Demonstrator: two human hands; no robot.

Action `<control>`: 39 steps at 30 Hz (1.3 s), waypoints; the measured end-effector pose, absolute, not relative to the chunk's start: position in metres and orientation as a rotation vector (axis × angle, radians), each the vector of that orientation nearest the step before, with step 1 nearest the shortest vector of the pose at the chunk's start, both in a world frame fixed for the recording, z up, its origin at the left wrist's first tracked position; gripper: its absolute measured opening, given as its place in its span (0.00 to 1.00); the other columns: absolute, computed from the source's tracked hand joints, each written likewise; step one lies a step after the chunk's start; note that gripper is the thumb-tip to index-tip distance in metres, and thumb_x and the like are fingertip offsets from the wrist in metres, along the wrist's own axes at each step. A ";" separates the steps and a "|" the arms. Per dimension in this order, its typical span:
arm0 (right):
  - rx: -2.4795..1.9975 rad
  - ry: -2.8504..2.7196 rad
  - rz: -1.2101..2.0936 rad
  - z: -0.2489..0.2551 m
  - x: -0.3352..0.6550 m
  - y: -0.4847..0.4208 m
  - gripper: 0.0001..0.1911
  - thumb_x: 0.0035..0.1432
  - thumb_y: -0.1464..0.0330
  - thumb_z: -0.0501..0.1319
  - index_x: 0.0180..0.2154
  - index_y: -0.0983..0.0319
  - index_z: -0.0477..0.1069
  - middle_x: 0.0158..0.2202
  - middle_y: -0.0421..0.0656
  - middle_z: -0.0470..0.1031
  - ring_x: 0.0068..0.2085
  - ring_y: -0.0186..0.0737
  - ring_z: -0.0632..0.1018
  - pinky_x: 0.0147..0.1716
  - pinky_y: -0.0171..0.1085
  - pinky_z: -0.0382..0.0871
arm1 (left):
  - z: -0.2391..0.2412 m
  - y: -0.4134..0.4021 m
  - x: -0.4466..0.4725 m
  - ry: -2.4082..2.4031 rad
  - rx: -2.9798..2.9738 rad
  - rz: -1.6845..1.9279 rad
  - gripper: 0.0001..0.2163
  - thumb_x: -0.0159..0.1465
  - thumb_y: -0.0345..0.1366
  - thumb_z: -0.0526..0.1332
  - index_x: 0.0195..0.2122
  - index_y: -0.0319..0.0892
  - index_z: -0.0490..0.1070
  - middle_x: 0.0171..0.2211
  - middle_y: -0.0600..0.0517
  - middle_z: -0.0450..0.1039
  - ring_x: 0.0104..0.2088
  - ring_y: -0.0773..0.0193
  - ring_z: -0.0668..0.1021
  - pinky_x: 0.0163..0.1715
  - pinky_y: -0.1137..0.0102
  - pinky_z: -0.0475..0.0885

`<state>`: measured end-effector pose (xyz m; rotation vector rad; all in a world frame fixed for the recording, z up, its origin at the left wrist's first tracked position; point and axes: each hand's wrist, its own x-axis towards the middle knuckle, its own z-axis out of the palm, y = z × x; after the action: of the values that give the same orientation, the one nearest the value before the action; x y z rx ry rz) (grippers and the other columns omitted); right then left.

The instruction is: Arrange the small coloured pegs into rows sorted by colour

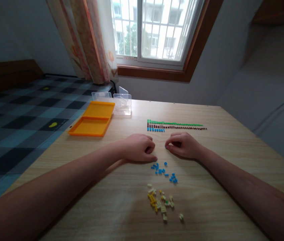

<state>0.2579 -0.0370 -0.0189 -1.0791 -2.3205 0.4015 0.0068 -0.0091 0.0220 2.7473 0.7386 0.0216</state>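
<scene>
My right hand (184, 144) rests on the table with thumb and fingertips pinched together, and a bit of a small blue brick (166, 146) shows at their tips. Facing it, my left hand (139, 147) lies with its fingers curled and the thumb apart from them; nothing shows between them. Just below its thumb is a loose scatter of blue bricks (160, 171). Beyond both hands, small bricks lie in rows: a long green row (174, 123), a long brown row (177, 127) and a shorter blue row (155, 130).
Closer to me lies a pile of yellow and cream bricks (157, 202). An open orange case (89, 126) sits at the table's left edge, with clear plastic boxes (123, 103) behind it. A bed (13, 134) adjoins the wooden table (219, 201) on the left.
</scene>
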 end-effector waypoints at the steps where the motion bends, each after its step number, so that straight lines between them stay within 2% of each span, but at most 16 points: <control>1: -1.061 -2.325 0.450 -0.017 0.257 -0.039 0.06 0.56 0.70 0.63 0.32 0.62 0.79 0.23 0.39 0.69 0.23 0.30 0.67 0.24 0.31 0.58 | 0.020 -0.009 0.008 0.766 2.747 0.027 0.16 0.60 0.47 0.63 0.23 0.42 0.67 0.27 0.54 0.69 0.27 0.66 0.69 0.26 0.69 0.58; 7: -0.934 -2.353 0.669 -0.008 0.248 -0.046 0.07 0.58 0.70 0.62 0.30 0.64 0.78 0.24 0.41 0.71 0.24 0.31 0.68 0.23 0.32 0.59 | 0.012 -0.011 0.012 0.888 2.783 0.092 0.18 0.65 0.46 0.56 0.23 0.42 0.70 0.27 0.51 0.72 0.27 0.65 0.70 0.27 0.69 0.58; 11: -0.908 -2.305 0.684 -0.007 0.243 -0.049 0.10 0.61 0.69 0.60 0.34 0.64 0.80 0.25 0.41 0.71 0.25 0.32 0.69 0.25 0.33 0.60 | 0.010 -0.009 0.012 0.911 2.783 0.141 0.19 0.67 0.46 0.54 0.24 0.41 0.72 0.27 0.50 0.73 0.27 0.65 0.70 0.27 0.69 0.59; 16: -0.845 -2.295 0.736 -0.009 0.242 -0.051 0.11 0.60 0.71 0.60 0.39 0.61 0.81 0.27 0.41 0.70 0.26 0.31 0.69 0.25 0.32 0.60 | 0.010 -0.002 0.008 0.845 2.739 0.145 0.17 0.65 0.44 0.55 0.22 0.41 0.69 0.25 0.52 0.71 0.26 0.67 0.67 0.27 0.70 0.57; 23: -0.793 -2.391 0.917 -0.004 0.246 -0.052 0.07 0.54 0.65 0.69 0.36 0.62 0.81 0.28 0.39 0.68 0.25 0.29 0.66 0.24 0.31 0.61 | 0.010 0.002 0.003 0.811 2.607 0.228 0.14 0.61 0.43 0.60 0.23 0.41 0.64 0.20 0.57 0.63 0.23 0.70 0.62 0.25 0.72 0.55; 28: -0.840 -2.482 0.882 -0.001 0.247 -0.054 0.07 0.53 0.66 0.70 0.35 0.60 0.82 0.28 0.39 0.70 0.27 0.31 0.69 0.27 0.31 0.63 | 0.010 0.006 -0.001 0.692 2.494 0.296 0.07 0.59 0.40 0.64 0.30 0.41 0.73 0.23 0.58 0.66 0.24 0.70 0.66 0.25 0.73 0.58; 32: -0.870 -2.499 0.862 -0.001 0.245 -0.056 0.05 0.55 0.67 0.69 0.35 0.59 0.82 0.28 0.39 0.71 0.28 0.31 0.71 0.28 0.31 0.64 | 0.009 0.009 -0.002 0.575 2.493 0.305 0.07 0.60 0.38 0.65 0.36 0.45 0.81 0.27 0.56 0.69 0.27 0.70 0.69 0.29 0.73 0.63; 39: -1.007 -2.357 0.695 -0.009 0.256 -0.041 0.08 0.60 0.66 0.64 0.35 0.62 0.82 0.27 0.41 0.72 0.26 0.31 0.70 0.25 0.32 0.61 | 0.007 0.012 -0.004 0.530 2.516 0.264 0.08 0.62 0.37 0.65 0.41 0.49 0.82 0.31 0.54 0.73 0.29 0.70 0.74 0.33 0.73 0.66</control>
<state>0.2561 -0.0412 -0.0089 -1.0067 -2.3571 0.6947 -0.0038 0.0123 0.0070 2.5165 0.5300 0.2644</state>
